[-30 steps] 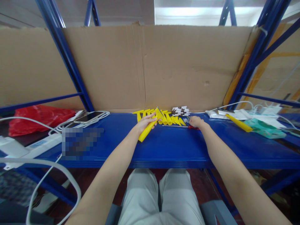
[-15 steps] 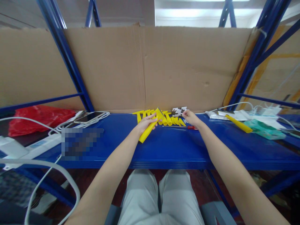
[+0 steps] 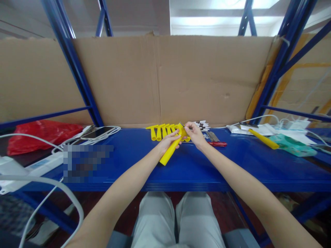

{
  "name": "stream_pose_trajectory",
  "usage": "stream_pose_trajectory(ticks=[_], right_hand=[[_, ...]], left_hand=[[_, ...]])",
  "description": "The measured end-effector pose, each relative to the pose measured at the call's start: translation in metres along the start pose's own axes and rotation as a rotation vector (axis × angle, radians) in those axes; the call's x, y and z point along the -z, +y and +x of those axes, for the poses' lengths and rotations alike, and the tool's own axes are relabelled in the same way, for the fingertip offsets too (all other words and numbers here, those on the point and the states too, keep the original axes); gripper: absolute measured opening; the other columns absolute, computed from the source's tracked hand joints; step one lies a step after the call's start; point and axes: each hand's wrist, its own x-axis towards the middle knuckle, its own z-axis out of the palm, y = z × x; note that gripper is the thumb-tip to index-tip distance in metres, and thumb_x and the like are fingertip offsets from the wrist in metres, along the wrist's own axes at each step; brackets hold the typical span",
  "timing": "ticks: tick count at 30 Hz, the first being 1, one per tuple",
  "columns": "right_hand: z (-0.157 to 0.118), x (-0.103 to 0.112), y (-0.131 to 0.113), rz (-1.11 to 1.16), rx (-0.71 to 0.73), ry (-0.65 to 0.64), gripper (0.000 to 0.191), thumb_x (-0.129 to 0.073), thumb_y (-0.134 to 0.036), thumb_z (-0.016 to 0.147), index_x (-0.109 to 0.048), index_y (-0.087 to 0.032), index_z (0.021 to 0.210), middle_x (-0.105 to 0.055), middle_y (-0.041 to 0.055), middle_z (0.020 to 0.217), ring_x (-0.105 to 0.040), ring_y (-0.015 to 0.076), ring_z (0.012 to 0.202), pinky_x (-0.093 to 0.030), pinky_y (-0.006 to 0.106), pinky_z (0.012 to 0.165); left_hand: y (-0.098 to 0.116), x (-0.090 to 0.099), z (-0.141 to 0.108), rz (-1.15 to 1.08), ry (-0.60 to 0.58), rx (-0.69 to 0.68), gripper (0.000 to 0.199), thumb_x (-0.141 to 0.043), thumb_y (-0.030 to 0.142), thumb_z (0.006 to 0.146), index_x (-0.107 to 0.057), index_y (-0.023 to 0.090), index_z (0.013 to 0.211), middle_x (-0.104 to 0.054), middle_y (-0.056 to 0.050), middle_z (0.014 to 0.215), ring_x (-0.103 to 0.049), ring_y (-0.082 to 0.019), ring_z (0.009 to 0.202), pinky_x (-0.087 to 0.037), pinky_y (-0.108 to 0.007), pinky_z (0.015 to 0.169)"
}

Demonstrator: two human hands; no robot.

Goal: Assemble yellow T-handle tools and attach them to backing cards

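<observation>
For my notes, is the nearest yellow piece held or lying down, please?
Held: the left hand wraps around the yellow piece near its upper end.

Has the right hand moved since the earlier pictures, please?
Yes. Judged against the crease in the cardboard, the right hand has moved left, to the yellow tool's far end.

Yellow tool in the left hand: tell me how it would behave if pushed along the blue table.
The yellow tool is probably stiff, sticking out straight from the left hand. It's likely light, as similar yellow pieces on the blue table show hollow-looking round ends. Its rounded shape might let it roll, though the wider far end should check that.
</observation>
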Motion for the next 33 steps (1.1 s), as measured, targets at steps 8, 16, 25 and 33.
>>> stream_pose_trajectory(ticks=[8,16,25,33], right_hand=[[0.0,0.0,-0.011,-0.117,0.12,0.05,0.018,-0.056,-0.041,0.084,-0.054,-0.024,0.079,-0.058,0.0064,0.097,-0.052,0.022,0.101,-0.041,0.041,0.094],[-0.002,-0.001,-0.024,-0.158,0.176,0.048,0.014,-0.056,-0.037,0.084,-0.056,-0.023,0.08,-0.057,0.0072,0.099,-0.052,0.0233,0.103,-0.039,0.044,0.097],[-0.003,-0.002,-0.026,-0.126,0.155,0.031,0.023,-0.055,-0.045,0.085,-0.054,-0.023,0.08,-0.056,0.0068,0.099,-0.052,0.022,0.101,-0.041,0.042,0.095],[-0.003,-0.004,-0.026,-0.046,0.094,0.054,0.034,-0.056,-0.058,0.082,-0.052,-0.024,0.081,-0.059,0.007,0.097,-0.054,0.022,0.099,-0.043,0.041,0.094]], left_hand=[[-0.002,0.006,0.001,-0.058,-0.144,-0.009,0.057,-0.057,0.006,0.083,-0.044,0.019,0.138,-0.069,-0.007,0.081,-0.059,-0.011,0.05,-0.04,-0.016,0.035],[0.005,-0.005,-0.009,-0.037,-0.1,-0.02,0.064,-0.052,0.003,0.082,-0.036,0.019,0.142,-0.067,-0.005,0.076,-0.056,-0.011,0.046,-0.037,-0.016,0.035],[0.004,-0.004,-0.008,-0.031,-0.111,-0.039,0.064,-0.05,0.003,0.082,-0.036,0.016,0.143,-0.069,-0.007,0.079,-0.056,-0.012,0.047,-0.037,-0.017,0.036],[0.007,-0.003,-0.009,-0.039,-0.052,-0.008,0.06,-0.048,0.004,0.083,-0.037,0.023,0.14,-0.071,-0.01,0.094,-0.055,-0.01,0.045,-0.037,-0.016,0.036]])
